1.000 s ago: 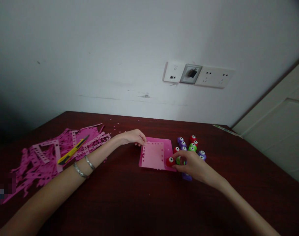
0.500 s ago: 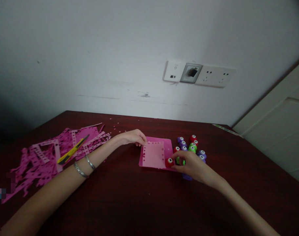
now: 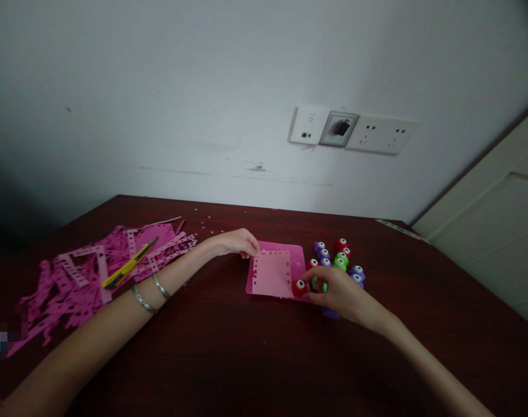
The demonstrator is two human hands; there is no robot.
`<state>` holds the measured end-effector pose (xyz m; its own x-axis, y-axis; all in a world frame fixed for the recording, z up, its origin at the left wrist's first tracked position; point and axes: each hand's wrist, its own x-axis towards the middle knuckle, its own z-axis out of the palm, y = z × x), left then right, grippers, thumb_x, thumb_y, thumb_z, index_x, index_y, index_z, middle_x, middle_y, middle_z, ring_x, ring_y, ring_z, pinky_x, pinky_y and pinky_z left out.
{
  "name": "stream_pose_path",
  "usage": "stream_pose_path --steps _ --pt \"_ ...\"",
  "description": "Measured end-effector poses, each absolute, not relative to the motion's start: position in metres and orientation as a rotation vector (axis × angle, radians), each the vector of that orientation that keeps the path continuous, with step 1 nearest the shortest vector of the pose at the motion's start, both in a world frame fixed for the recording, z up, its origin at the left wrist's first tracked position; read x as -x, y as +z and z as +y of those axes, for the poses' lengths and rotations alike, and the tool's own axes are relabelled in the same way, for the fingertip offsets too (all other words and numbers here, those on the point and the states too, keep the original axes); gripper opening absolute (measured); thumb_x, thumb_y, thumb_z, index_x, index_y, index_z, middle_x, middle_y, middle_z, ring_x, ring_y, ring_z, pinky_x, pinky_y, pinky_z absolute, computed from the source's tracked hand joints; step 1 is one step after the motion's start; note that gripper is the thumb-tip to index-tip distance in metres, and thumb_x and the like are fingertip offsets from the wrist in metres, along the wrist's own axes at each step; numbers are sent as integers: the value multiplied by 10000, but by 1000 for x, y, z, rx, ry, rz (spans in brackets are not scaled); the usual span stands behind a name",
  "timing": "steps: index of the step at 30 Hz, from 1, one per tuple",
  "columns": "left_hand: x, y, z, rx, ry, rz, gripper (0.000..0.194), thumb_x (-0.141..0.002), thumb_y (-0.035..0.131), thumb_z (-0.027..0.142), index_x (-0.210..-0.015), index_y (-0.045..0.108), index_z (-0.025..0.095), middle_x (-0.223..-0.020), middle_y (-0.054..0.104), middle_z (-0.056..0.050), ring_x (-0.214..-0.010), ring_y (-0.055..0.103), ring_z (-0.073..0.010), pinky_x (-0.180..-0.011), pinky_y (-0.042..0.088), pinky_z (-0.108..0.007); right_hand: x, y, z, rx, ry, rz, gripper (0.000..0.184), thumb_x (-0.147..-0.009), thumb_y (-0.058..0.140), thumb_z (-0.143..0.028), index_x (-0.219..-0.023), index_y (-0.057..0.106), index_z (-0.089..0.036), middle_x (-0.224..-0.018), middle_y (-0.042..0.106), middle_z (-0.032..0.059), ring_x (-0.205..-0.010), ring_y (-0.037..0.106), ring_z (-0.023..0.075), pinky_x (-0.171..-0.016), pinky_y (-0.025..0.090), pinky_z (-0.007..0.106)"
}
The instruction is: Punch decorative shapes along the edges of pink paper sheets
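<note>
A light pink sheet of paper (image 3: 272,275) with punched holes along its left, top and right edges lies over a darker pink sheet (image 3: 297,256). My left hand (image 3: 242,242) is closed on the top left corner of the light sheet, its fingertips pinched together. At the sheet's lower right edge, my right hand (image 3: 333,288) grips a small red craft punch (image 3: 299,288) between thumb and fingers. Several more punches, such as a purple one (image 3: 323,253) and a green one (image 3: 340,263), stand just beyond that hand. It partly hides some of them.
To the left, a heap of pink paper strips (image 3: 77,284) carries a yellow utility knife (image 3: 129,265). Tiny paper bits dot the dark wooden table (image 3: 229,353). A wall with sockets (image 3: 381,134) rises behind, and a white panel (image 3: 498,197) stands at the right.
Both hands, the paper and the red punch hold nearly the same positions. Only a very slight shift of the whole view shows.
</note>
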<state>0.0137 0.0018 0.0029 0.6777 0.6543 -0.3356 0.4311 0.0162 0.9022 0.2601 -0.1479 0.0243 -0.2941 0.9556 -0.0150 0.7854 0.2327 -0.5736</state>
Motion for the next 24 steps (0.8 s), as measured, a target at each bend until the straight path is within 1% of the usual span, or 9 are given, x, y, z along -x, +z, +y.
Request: stream_pose_path --steps 10,17,22,24 --pt "-15 5 -1 -1597 222 900 170 -559 723 221 -671 657 110 -566 600 -12 -520 505 -75 -547 395 -235 -259 25 -148 1612 702 -2188 150 -715 633 -220 -856 678 -194 -735 610 19 -599 532 130 -532 402 241" --pt "-17 1 -2 -1607 231 904 172 -570 710 224 -687 663 107 -566 601 -14 -515 509 -76 -541 399 -235 -255 26 -149 1622 707 -2198 177 -718 625 -206 -885 680 -186 -711 613 15 -590 527 129 -528 380 240" --pt "-21 1 -6 -1660 265 921 138 -575 689 203 -674 667 110 -567 607 -20 -518 505 -81 -531 398 -237 -251 26 -149 1599 680 -2216 196 -724 616 -193 -906 688 -200 -780 649 30 -651 554 146 -572 389 250" --pt "-23 2 -8 -1702 274 933 130 -578 681 203 -668 669 110 -566 609 -22 -515 500 -82 -525 395 -236 -249 26 -149 1610 674 -2228 192 -728 611 -192 -901 692 -206 -761 649 26 -639 553 144 -561 382 245"
